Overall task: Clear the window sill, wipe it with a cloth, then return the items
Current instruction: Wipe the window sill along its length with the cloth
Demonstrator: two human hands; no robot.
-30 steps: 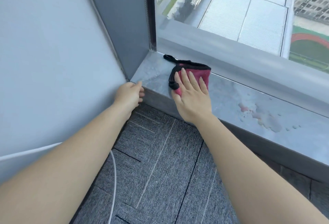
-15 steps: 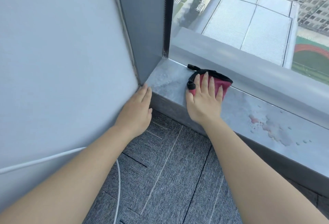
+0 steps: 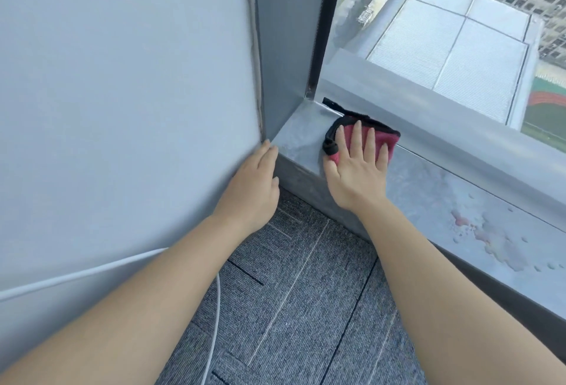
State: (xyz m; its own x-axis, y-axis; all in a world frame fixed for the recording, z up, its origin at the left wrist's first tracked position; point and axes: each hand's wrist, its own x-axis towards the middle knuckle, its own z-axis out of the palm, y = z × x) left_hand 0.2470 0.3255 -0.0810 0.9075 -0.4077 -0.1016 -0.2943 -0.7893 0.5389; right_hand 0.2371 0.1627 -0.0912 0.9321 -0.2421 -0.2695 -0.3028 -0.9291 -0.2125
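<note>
Our pink cloth (image 3: 388, 139), edged in black with a black strap trailing toward the corner, lies flat on the window sill (image 3: 301, 142) near its left end, close against the lower window frame (image 3: 428, 115). We can read no writing or label on it, and no container shows anywhere. Our right hand (image 3: 356, 167) lies palm down on the cloth, fingers spread and straight, pressing it to the sill rather than gripping it; the heel of the hand hangs over the sill's front edge. Our left hand (image 3: 255, 185) is apart from the cloth, to its left, with fingers extended and nothing held; its fingertips touch the spot where the grey wall panel (image 3: 122, 109) meets the sill's left corner. Farther right along the sill, well apart from the cloth, sits a patch of pale and reddish stains (image 3: 487, 237) with scattered droplets. Below the sill runs grey carpet (image 3: 291, 292), and a white cable (image 3: 214, 323) crosses the wall and drops to the floor between our forearms. Through the glass we see rooftops (image 3: 453, 44) far below.
</note>
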